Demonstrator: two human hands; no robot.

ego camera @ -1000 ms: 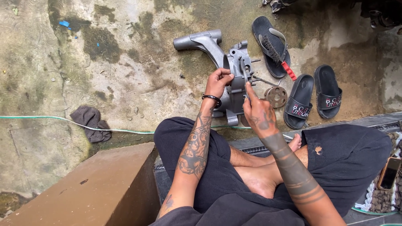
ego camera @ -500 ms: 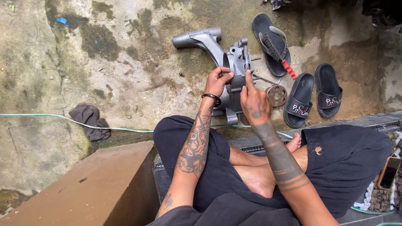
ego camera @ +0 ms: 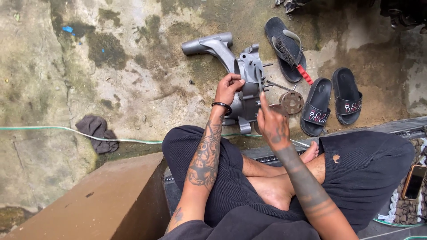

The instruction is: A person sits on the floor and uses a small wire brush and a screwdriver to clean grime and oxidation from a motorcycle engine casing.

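Left hand [ego camera: 227, 89] grips grey engine casing [ego camera: 247, 84], long axis running near-far; right hand [ego camera: 273, 126], nearer, right of it, raises 1 finger, otherwise loosely curled.

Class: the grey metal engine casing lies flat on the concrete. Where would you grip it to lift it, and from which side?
Probably the long tubular arm of the grey casing, from above: it juts out clear on the far left and looks slim enough for fingers to wrap. The left hand already steadies the near edge.
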